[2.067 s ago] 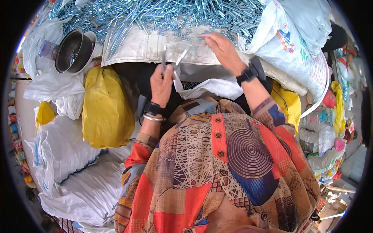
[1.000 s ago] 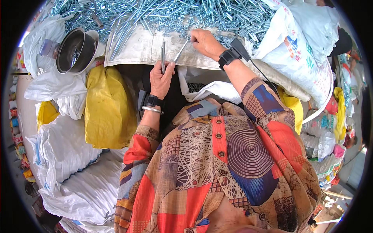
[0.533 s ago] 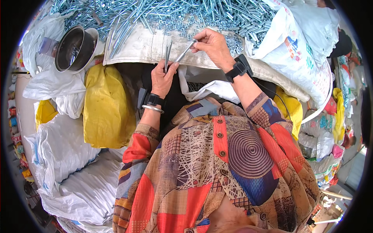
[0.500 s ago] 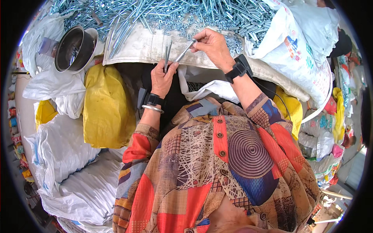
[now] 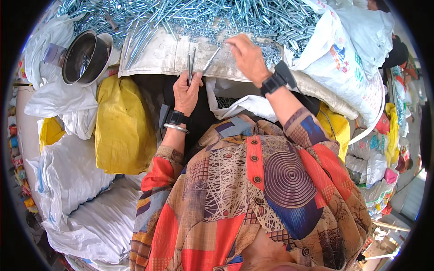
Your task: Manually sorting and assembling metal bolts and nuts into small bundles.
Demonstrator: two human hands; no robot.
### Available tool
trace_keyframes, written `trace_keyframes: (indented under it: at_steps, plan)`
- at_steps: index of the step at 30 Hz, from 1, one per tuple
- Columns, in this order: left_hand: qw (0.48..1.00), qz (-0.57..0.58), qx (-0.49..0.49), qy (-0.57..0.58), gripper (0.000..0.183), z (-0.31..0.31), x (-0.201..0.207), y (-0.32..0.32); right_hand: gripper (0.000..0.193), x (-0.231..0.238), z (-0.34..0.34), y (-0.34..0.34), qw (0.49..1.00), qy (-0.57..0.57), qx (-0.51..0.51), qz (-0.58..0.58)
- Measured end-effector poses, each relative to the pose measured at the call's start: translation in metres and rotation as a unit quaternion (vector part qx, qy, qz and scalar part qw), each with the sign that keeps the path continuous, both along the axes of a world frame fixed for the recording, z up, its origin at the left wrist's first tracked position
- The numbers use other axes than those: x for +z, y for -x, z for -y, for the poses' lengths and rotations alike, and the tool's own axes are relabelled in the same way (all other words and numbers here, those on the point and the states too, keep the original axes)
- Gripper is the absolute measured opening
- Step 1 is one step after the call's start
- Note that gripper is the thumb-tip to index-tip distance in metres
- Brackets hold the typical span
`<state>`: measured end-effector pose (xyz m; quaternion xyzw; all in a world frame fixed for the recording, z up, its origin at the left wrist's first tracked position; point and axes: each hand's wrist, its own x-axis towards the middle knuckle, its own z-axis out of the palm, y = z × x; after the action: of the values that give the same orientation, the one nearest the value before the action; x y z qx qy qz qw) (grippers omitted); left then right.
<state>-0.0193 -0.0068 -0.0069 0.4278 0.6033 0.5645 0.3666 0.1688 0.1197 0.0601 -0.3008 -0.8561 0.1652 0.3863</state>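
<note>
My left hand (image 5: 186, 95) is closed around several long silvery bolts (image 5: 191, 63), held near their lower ends. Two of them stand nearly upright side by side, while another bolt (image 5: 211, 60) slants up to the right. My right hand (image 5: 248, 58) hovers over the near edge of the pale cloth, apart from the bolts, with its fingers bent together. Whether anything small sits between those fingertips is hidden. Just beyond lie many loose metal nuts (image 5: 212, 34), and a further cluster of nuts (image 5: 271, 53) is beside the right hand.
Heaped bolts and rods (image 5: 149, 13) cover the far side of the pale cloth (image 5: 156, 56). A dark metal pot (image 5: 74, 67) with small parts stands at left. Yellow sacks (image 5: 122, 131) and white sacks (image 5: 77, 171) flank me; a large white bag (image 5: 337, 54) leans at right.
My right hand has let go of the slanted bolt and moved slightly right, away from it. My left hand has shifted a little left and down with the bolts.
</note>
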Motion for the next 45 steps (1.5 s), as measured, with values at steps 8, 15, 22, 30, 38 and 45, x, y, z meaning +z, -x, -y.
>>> trace_keyframes:
  at_steps: [8,15,22,30,38,45]
  plan:
    - [1.000,0.027,-0.005,-0.002,0.024,-0.004,0.001,-0.005,0.015,-0.026,-0.079,-0.003,0.978,-0.093,-0.060,0.178]
    - [0.999,0.033,-0.003,0.002,0.022,-0.001,0.008,-0.004,0.017,-0.025,-0.074,0.002,0.968,-0.093,-0.062,0.226]
    - [0.999,0.032,-0.009,0.003,0.021,-0.002,0.011,-0.005,0.024,0.013,-0.040,-0.002,0.904,0.403,0.067,-0.124]
    - [0.998,0.055,-0.011,-0.023,0.017,-0.004,-0.001,-0.009,0.022,0.020,-0.018,0.010,0.897,0.421,0.100,-0.096]
    - [0.994,-0.091,0.003,-0.058,0.021,0.003,0.016,-0.005,0.016,-0.016,0.030,0.026,0.821,0.529,0.042,-0.212]
    - [0.994,-0.081,0.049,-0.063,0.026,0.005,0.006,-0.013,0.011,-0.037,0.047,0.032,0.791,0.565,0.081,-0.220]
